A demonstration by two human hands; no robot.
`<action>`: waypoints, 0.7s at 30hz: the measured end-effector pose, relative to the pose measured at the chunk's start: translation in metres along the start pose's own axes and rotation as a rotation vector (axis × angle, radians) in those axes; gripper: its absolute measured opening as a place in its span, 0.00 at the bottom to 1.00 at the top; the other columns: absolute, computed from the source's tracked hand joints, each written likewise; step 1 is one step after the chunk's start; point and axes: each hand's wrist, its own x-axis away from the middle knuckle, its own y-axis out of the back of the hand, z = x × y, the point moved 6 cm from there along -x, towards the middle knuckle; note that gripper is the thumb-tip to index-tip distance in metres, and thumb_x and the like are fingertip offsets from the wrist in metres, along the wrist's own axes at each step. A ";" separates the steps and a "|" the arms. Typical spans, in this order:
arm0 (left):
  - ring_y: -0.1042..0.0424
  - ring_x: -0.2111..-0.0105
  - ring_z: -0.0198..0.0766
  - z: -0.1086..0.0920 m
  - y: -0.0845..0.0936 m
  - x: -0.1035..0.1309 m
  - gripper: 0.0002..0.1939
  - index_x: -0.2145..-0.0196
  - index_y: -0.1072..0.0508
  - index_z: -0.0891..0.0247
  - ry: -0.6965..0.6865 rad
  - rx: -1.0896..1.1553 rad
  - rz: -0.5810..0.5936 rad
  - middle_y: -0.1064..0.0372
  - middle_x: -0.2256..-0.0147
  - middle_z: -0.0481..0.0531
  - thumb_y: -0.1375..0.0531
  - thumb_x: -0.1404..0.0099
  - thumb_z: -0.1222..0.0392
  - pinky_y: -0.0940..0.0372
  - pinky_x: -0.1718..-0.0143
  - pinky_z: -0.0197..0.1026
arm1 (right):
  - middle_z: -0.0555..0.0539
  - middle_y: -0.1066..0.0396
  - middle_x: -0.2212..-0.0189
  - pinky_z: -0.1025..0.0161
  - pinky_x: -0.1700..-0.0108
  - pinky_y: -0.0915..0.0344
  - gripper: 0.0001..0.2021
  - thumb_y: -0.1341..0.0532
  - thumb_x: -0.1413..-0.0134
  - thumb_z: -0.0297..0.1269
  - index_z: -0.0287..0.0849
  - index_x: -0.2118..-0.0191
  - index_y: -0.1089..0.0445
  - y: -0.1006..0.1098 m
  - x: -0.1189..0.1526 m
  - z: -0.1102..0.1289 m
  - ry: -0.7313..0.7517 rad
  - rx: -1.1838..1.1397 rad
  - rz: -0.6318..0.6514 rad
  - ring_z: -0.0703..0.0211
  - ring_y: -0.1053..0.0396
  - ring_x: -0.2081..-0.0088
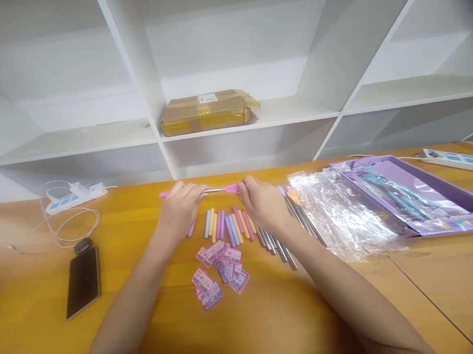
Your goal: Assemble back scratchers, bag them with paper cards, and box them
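Both hands hold one back scratcher (213,190) level above the table, with a metal rod between pink ends. Closed around its handle side is my left hand (180,207); a pink tip sticks out to the left. My right hand (263,201) grips the pink head, which its fingers partly hide. Below lie several pastel handle sleeves (225,226) in a row, in blue, yellow, purple and pink. Under my right wrist are several metal rods (282,247), some with hand-shaped heads such as an orange one (293,196). Small printed cards (225,267) lie scattered nearer me.
To the right are clear plastic bags (342,219) and an open purple box (431,182) holding wrapped teal items. A phone (83,282) and a power strip (77,197) with white cables lie left. Another power strip (457,160) is far right. A taped parcel (209,112) rests on the shelf.
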 end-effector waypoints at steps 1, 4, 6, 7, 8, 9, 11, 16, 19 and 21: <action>0.27 0.60 0.45 0.000 0.000 0.000 0.11 0.48 0.22 0.62 -0.001 -0.002 0.003 0.17 0.57 0.54 0.43 0.19 0.61 0.34 0.59 0.46 | 0.46 0.28 0.71 0.60 0.68 0.57 0.20 0.57 0.20 0.46 0.45 0.62 0.37 -0.001 0.000 0.000 0.005 -0.005 -0.006 0.55 0.34 0.71; 0.27 0.60 0.45 0.000 -0.001 0.000 0.11 0.48 0.22 0.61 0.007 -0.001 0.017 0.18 0.57 0.54 0.44 0.19 0.61 0.34 0.59 0.46 | 0.46 0.29 0.72 0.60 0.68 0.56 0.21 0.58 0.20 0.46 0.45 0.62 0.37 -0.002 0.000 -0.001 0.014 -0.030 -0.009 0.55 0.35 0.72; 0.27 0.60 0.45 0.001 -0.001 0.000 0.11 0.49 0.22 0.61 0.018 0.004 0.023 0.18 0.57 0.54 0.45 0.19 0.61 0.34 0.59 0.46 | 0.47 0.30 0.72 0.60 0.68 0.56 0.21 0.59 0.20 0.45 0.45 0.63 0.37 -0.001 0.000 -0.001 0.022 -0.058 -0.008 0.55 0.36 0.73; 0.27 0.60 0.45 0.001 -0.001 0.000 0.12 0.49 0.22 0.60 0.023 0.007 0.025 0.18 0.57 0.54 0.45 0.19 0.60 0.34 0.59 0.46 | 0.47 0.30 0.72 0.60 0.68 0.55 0.21 0.59 0.19 0.46 0.45 0.63 0.37 0.000 0.000 -0.002 0.026 -0.077 -0.009 0.56 0.36 0.73; 0.27 0.59 0.45 0.001 -0.001 0.000 0.12 0.49 0.22 0.60 0.027 0.010 0.027 0.18 0.57 0.54 0.45 0.19 0.60 0.34 0.59 0.46 | 0.47 0.31 0.73 0.60 0.68 0.55 0.21 0.59 0.19 0.46 0.46 0.63 0.37 0.000 -0.001 -0.002 0.030 -0.098 -0.011 0.56 0.37 0.73; 0.27 0.59 0.45 0.001 -0.001 0.000 0.12 0.49 0.22 0.60 0.029 0.013 0.028 0.18 0.56 0.54 0.45 0.18 0.59 0.34 0.59 0.46 | 0.47 0.31 0.73 0.61 0.68 0.54 0.21 0.59 0.19 0.46 0.46 0.64 0.38 0.002 -0.001 -0.003 0.033 -0.120 -0.015 0.56 0.37 0.74; 0.27 0.59 0.45 0.002 0.000 0.000 0.11 0.49 0.22 0.60 0.035 0.014 0.028 0.18 0.57 0.54 0.45 0.19 0.59 0.34 0.59 0.46 | 0.48 0.31 0.73 0.61 0.67 0.53 0.22 0.59 0.19 0.47 0.46 0.65 0.38 0.004 -0.002 -0.005 0.039 -0.163 -0.032 0.56 0.38 0.74; 0.28 0.61 0.44 -0.001 0.002 -0.002 0.11 0.52 0.21 0.60 0.051 -0.031 0.024 0.19 0.60 0.53 0.44 0.19 0.58 0.36 0.60 0.45 | 0.48 0.30 0.72 0.61 0.67 0.52 0.22 0.57 0.19 0.47 0.46 0.66 0.39 0.006 -0.001 -0.006 0.060 -0.203 -0.104 0.57 0.37 0.72; 0.28 0.62 0.42 -0.007 0.001 -0.004 0.11 0.54 0.20 0.58 0.040 -0.053 0.010 0.19 0.61 0.52 0.43 0.19 0.59 0.37 0.61 0.43 | 0.48 0.30 0.72 0.60 0.67 0.53 0.22 0.56 0.20 0.48 0.46 0.66 0.37 0.002 -0.002 -0.003 0.055 -0.195 -0.122 0.57 0.37 0.72; 0.27 0.63 0.41 -0.002 0.005 -0.005 0.11 0.54 0.19 0.57 0.050 -0.068 -0.014 0.19 0.62 0.51 0.43 0.19 0.59 0.36 0.62 0.43 | 0.47 0.30 0.72 0.60 0.67 0.53 0.23 0.56 0.20 0.49 0.46 0.66 0.36 0.002 -0.007 -0.011 0.021 -0.182 -0.127 0.56 0.37 0.72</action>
